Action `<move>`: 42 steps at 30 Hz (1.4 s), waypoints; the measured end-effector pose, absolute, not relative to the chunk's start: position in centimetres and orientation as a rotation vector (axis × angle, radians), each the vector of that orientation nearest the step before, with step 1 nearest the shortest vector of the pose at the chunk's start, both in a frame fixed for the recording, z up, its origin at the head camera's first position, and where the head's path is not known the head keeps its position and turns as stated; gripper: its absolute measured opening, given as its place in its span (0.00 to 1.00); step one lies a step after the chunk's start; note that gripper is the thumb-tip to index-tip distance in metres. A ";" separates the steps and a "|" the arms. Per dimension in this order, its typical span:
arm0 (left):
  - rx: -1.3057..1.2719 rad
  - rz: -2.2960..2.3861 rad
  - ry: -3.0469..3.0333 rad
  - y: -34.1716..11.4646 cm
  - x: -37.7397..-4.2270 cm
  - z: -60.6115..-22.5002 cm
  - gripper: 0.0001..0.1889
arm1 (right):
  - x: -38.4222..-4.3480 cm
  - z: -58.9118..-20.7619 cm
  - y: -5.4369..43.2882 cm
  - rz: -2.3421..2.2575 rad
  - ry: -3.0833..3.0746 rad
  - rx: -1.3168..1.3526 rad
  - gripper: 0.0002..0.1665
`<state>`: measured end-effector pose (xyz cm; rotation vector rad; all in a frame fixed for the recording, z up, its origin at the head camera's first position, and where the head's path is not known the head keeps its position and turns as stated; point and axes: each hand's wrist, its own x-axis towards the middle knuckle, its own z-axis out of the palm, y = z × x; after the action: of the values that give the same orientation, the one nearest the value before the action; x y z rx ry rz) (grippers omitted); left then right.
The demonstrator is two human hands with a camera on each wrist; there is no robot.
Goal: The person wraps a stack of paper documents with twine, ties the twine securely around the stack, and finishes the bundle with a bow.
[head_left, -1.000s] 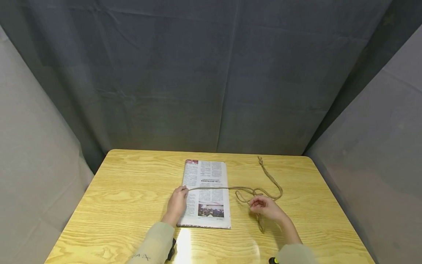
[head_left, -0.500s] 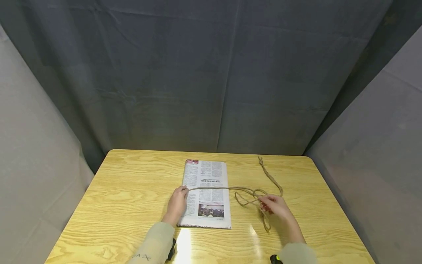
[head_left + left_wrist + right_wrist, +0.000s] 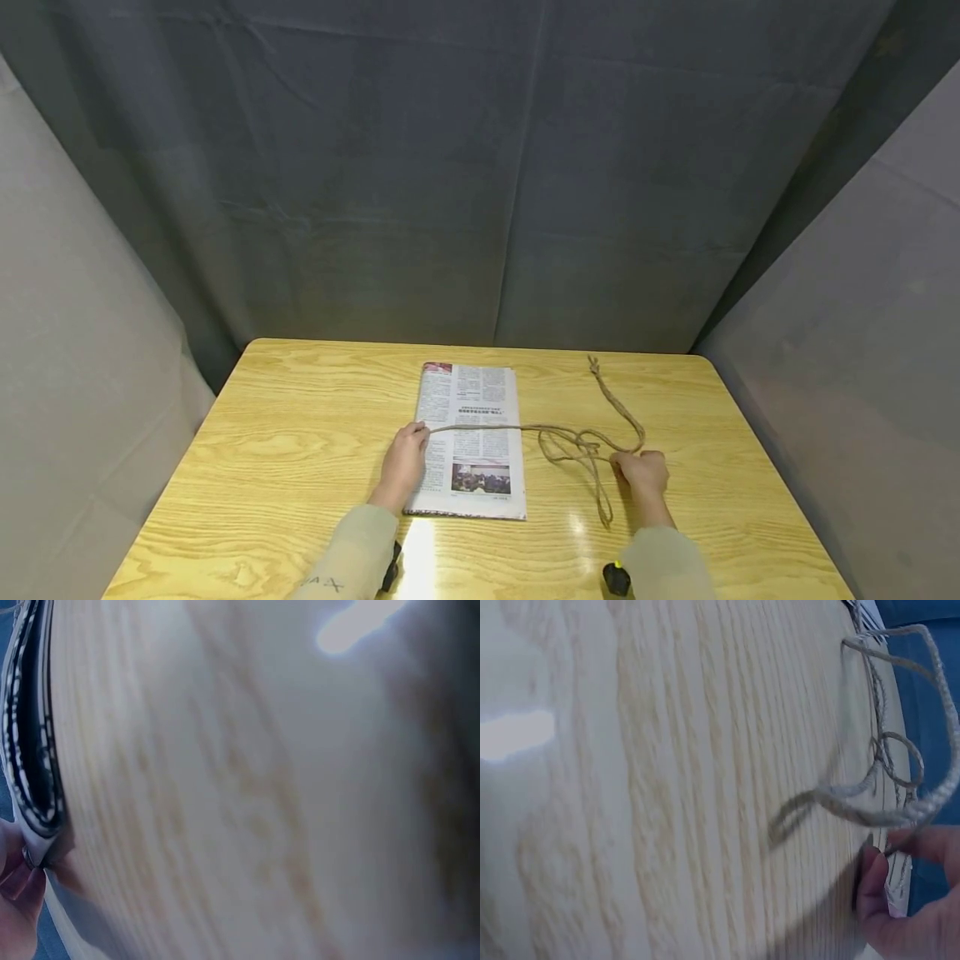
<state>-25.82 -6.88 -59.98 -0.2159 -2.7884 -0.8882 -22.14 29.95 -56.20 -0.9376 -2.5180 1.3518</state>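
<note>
A folded newspaper (image 3: 474, 392) lies on the wooden table, and a thin brown rope (image 3: 480, 427) runs straight across it. My left hand (image 3: 402, 462) is at the newspaper's left edge, pinching the rope there; in the left wrist view its fingers (image 3: 26, 896) are right at the folded edge (image 3: 45, 817). To the right of the paper the rope lies in loose, crossing loops (image 3: 577, 450). My right hand (image 3: 645, 473) pinches a strand just right of these loops, and in the right wrist view a loop (image 3: 870, 816) arches up near its thumb (image 3: 874, 889).
The knotted, frayed end of the rope (image 3: 594, 367) points toward the table's back edge. A dark grey curtain (image 3: 375, 208) hangs behind the wooden table (image 3: 315, 400), with pale cloth panels (image 3: 862, 333) on both sides.
My right hand has moved to the right and taken hold of a strand, drawing it out from the loops. My left hand and the newspaper have stayed in place.
</note>
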 end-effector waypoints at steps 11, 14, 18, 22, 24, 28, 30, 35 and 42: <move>-0.214 -0.890 -2.788 -6.8 -25.7 -59.7 0.11 | -22.7 -55.5 32.5 1.961 -1.876 -1.168 0.11; -0.215 -0.876 -2.783 -6.8 -25.6 -59.6 0.10 | -22.9 -54.7 33.7 2.141 -1.530 -1.147 0.06; -0.219 -0.873 -2.784 -6.8 -25.6 -59.5 0.10 | -23.3 -52.8 35.0 2.359 -1.113 -0.976 0.06; -0.226 -0.876 -2.782 -6.8 -25.7 -59.5 0.10 | -23.8 -51.2 35.6 2.421 -1.120 -0.820 0.04; -0.226 -0.873 -2.780 -6.8 -25.7 -59.6 0.10 | -24.3 -50.6 35.5 2.370 -1.249 -0.772 0.04; -0.230 -0.872 -2.777 -6.8 -25.7 -59.7 0.10 | -26.0 -51.0 35.6 2.266 -1.447 -0.514 0.05; -0.238 -0.868 -2.769 -6.8 -25.7 -59.8 0.10 | -27.4 -52.1 36.0 2.273 -1.448 -0.297 0.07; -0.250 -0.866 -2.752 -6.8 -25.7 -59.8 0.10 | -28.5 -50.6 33.3 2.243 -1.492 0.023 0.09; -0.243 -0.876 -2.756 -6.9 -25.8 -59.9 0.10 | -27.9 -45.7 26.6 2.258 -1.652 0.073 0.07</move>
<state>-25.77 -6.90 -59.89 -0.2434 -2.7565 -0.8763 -27.87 26.65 -45.66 0.0729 -1.6524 2.2584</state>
